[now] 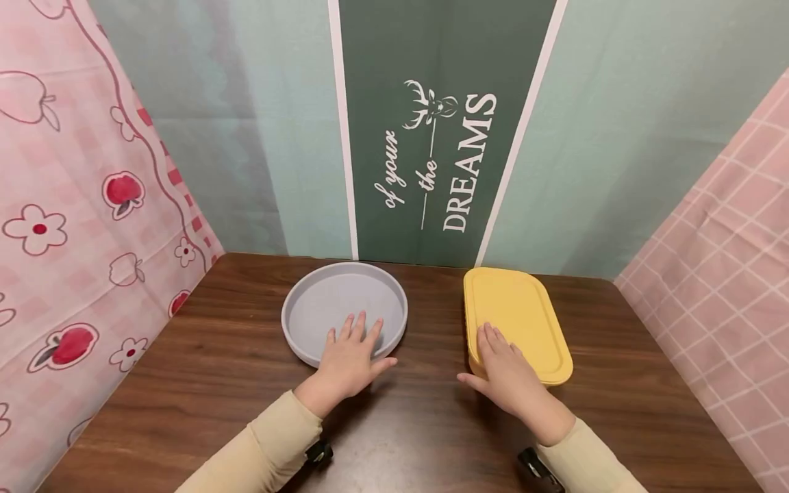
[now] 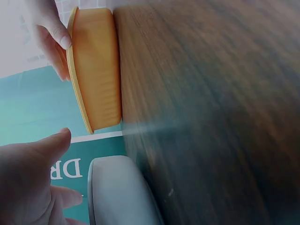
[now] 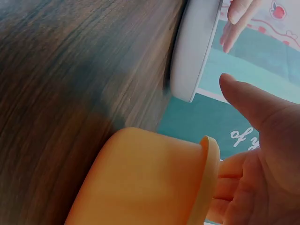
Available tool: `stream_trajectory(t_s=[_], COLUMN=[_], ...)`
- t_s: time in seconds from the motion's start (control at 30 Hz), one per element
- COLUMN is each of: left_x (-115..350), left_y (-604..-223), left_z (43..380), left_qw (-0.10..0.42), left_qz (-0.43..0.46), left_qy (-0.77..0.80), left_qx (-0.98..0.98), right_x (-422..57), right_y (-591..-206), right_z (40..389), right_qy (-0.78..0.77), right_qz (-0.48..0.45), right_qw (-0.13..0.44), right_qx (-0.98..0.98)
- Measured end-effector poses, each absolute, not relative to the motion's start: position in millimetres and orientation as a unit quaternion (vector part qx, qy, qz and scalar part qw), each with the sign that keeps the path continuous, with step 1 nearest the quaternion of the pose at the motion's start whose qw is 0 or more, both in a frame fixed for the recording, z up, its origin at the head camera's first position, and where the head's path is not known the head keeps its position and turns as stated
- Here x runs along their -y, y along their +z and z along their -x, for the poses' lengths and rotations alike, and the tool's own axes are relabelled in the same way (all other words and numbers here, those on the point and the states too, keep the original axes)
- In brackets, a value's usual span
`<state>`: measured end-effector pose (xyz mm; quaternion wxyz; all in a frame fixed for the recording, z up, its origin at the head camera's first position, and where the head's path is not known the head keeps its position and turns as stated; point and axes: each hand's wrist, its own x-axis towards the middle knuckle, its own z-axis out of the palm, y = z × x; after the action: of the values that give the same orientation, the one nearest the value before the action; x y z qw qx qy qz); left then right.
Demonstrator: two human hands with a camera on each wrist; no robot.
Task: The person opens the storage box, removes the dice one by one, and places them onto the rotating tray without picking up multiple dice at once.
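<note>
A round grey tray [image 1: 320, 301] with a low raised rim lies on the left of the table. Over its near edge hangs my left hand [image 1: 351, 359], fingers spread and straight, nothing in it; the left wrist view puts that hand [image 2: 28, 173] above the rim. To the right lies a yellow rectangular box with a yellow lid [image 1: 514, 301]. My right hand [image 1: 508, 373] lies over the lid's near left corner, fingers extended and thumb out to the side. In the right wrist view its fingers are at the lid's edge [image 3: 208, 173], above the box's smooth side [image 3: 140, 183].
The dark wooden table [image 1: 425, 411] reaches back to a green curtain with white lettering [image 1: 471, 164]. Pink patterned cloth [image 1: 61, 226] hangs on the left, and pink checked cloth [image 1: 727, 294] on the right. Bare wood shows between tray and box.
</note>
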<state>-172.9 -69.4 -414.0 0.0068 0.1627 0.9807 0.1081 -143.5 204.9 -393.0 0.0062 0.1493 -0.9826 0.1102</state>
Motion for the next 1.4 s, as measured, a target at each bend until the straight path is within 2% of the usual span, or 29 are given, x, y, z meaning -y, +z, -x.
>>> stream_trajectory(t_s=[0.73, 0.97, 1.4], left_x=[82, 83, 87], left_y=[-424, -426, -425], left_z=[165, 165, 163], left_qw=[0.004, 0.002, -0.003], left_qz=[-0.175, -0.179, -0.189], left_qy=[0.107, 0.102, 0.098], left_qx=[-0.979, -0.979, -0.977], right_x=[-218, -221, -225], right_y=[-401, -401, -400], right_z=[130, 127, 121], right_qy=[0.053, 0.045, 0.033], right_qz=[-0.210, -0.204, -0.208], right_qw=[0.122, 0.106, 0.121], right_qx=[0.969, 0.972, 0.970])
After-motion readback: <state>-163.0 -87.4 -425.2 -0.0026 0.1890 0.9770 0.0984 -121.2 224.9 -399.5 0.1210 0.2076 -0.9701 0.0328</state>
